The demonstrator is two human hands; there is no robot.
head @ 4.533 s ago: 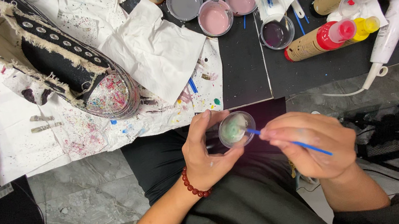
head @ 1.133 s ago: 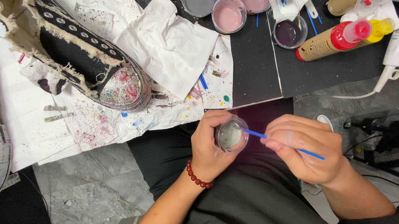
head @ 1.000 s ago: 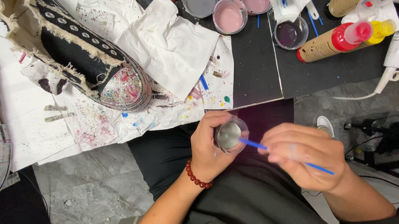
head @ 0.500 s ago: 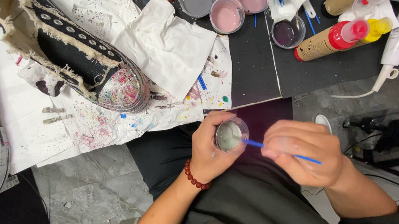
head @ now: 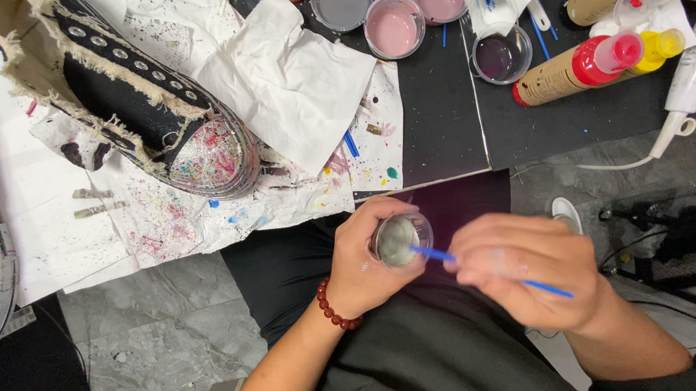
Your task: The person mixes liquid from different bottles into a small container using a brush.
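The left hand (head: 366,260) is gripping a small clear round plastic cup of greyish paint (head: 399,239), tilting its mouth toward the right hand (head: 524,275). That hand is pinching a thin blue-handled brush (head: 483,269), dipping its tip into the cup, near the body below the black surface (head: 446,120) holding the paint-splattered black canvas sneaker (head: 149,114).

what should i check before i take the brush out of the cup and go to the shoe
1. Left hand grips the small clear cup firmly: ok.
2. Blue brush tip is inside the cup, held by the right hand: ok.
3. Paint load on the bristles: cannot tell, the tip is hidden in the cup.
4. Black shoe rests on the spattered paper: ok.
5. Cup is over the lap, not over the paper, so drips could hit the clothing: not ok.
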